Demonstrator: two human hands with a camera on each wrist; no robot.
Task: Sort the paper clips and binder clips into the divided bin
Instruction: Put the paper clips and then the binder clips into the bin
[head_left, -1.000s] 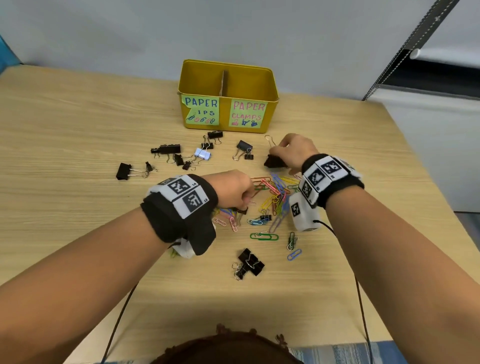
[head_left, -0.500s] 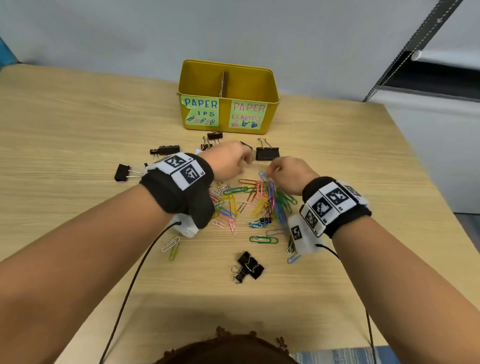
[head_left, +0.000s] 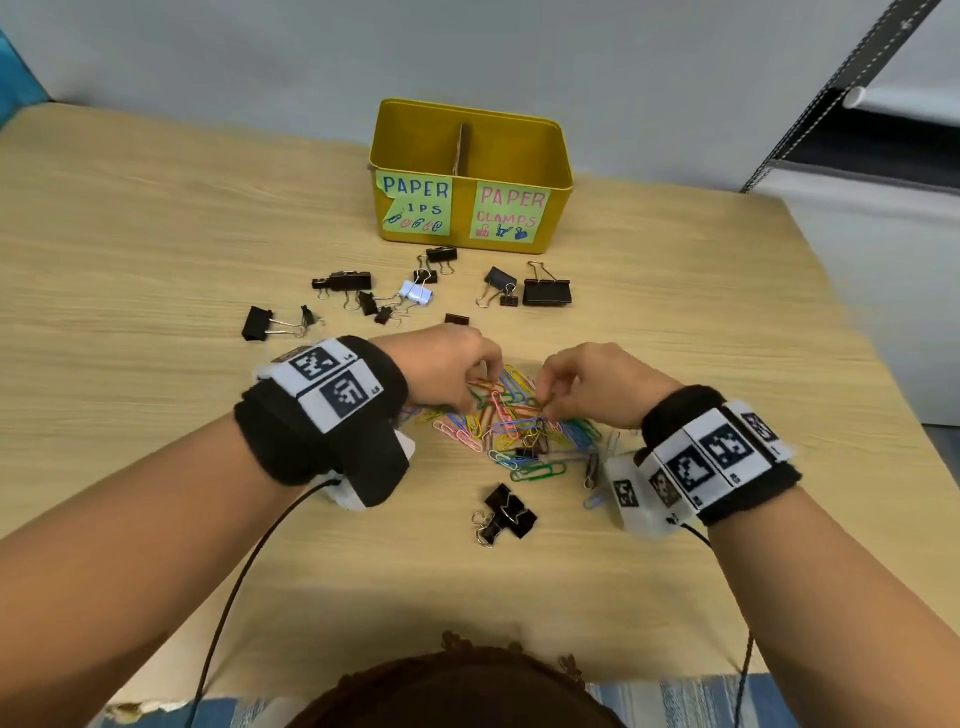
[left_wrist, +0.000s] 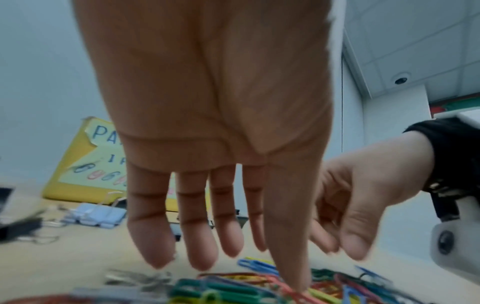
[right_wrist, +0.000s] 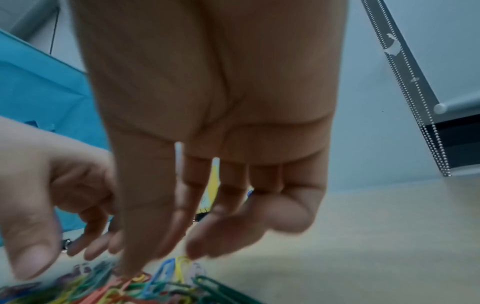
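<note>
Hands both over the heap of coloured paper clips (head_left: 511, 423) at table centre. Left hand (head_left: 447, 366) at the heap's 10 o'clock edge, right hand (head_left: 597, 387) at its 2 o'clock edge, the two close but apart.

Left wrist view: left fingers (left_wrist: 152, 236) straight and spread, pointing down, thumb tip touching an orange clip in the heap; nothing gripped. Right wrist view: right fingers (right_wrist: 228, 232) loosely extended, a bit blurred, thumb tip down on the heap; no clip plainly pinched, grip reads loose and unloaded. Head view makes the fingertips look bunched, but the wrist views show them apart.

Yellow divided bin (head_left: 561, 171) at 12 o'clock from the heap, well apart, near the table's far edge. Left label reads PAPER ..IPS (torn), right label PAPER CLAMPS; cardboard divider between compartments. Contents not visible.

Black binder clips (head_left: 343, 281) scattered between bin and heap, from 10 to 1 o'clock; large black binder clip (head_left: 546, 292) at 1 o'clock, white binder clip (head_left: 417, 293) at 11 o'clock. Another black cluster (head_left: 506, 514) at 6 o'clock of the heap. Wooden table (head_left: 156, 234) under everything.
</note>
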